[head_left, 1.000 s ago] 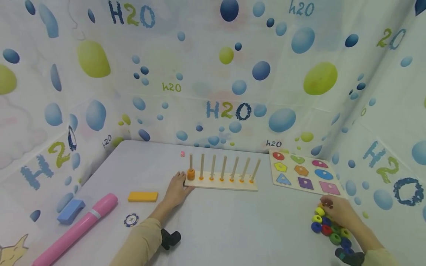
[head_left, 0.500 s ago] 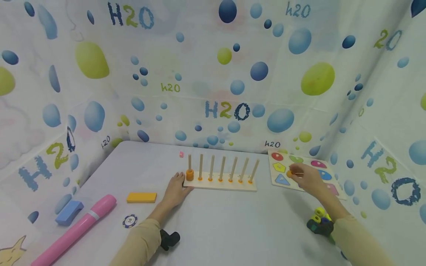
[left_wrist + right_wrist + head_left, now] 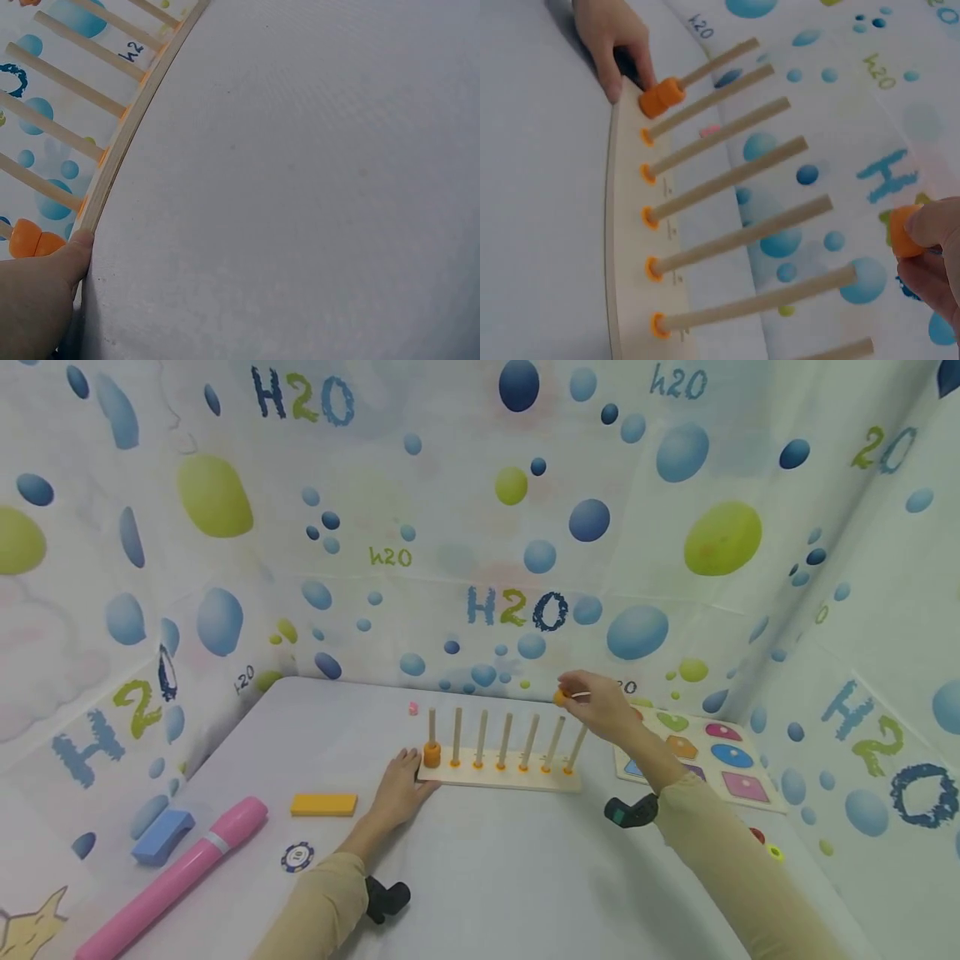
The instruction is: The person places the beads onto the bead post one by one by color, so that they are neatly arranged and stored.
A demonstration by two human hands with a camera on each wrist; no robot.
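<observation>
A wooden peg board (image 3: 487,778) with a row of upright pegs stands in the middle of the table. Two orange beads (image 3: 662,97) are stacked on its leftmost peg; the other pegs carry only thin orange rings at the foot. My left hand (image 3: 399,792) grips the board's left end, thumb on the front edge (image 3: 81,238) and fingers behind. In the air above the board's right end, my right hand (image 3: 603,703) pinches another orange bead (image 3: 559,697) between thumb and fingers. That bead (image 3: 904,231) is apart from the pegs in the right wrist view.
A shape puzzle board (image 3: 712,778) lies at the right, partly behind my right arm. Red and yellow beads (image 3: 775,853) peek out beside the sleeve. To the left lie a yellow block (image 3: 324,804), a blue block (image 3: 162,837), a poker chip (image 3: 297,857) and a long pink tube (image 3: 172,877).
My right hand has lifted from the bead pile at the right, carrying an orange bead leftward over the puzzle board to above the peg board's right end. My left hand stays on the board.
</observation>
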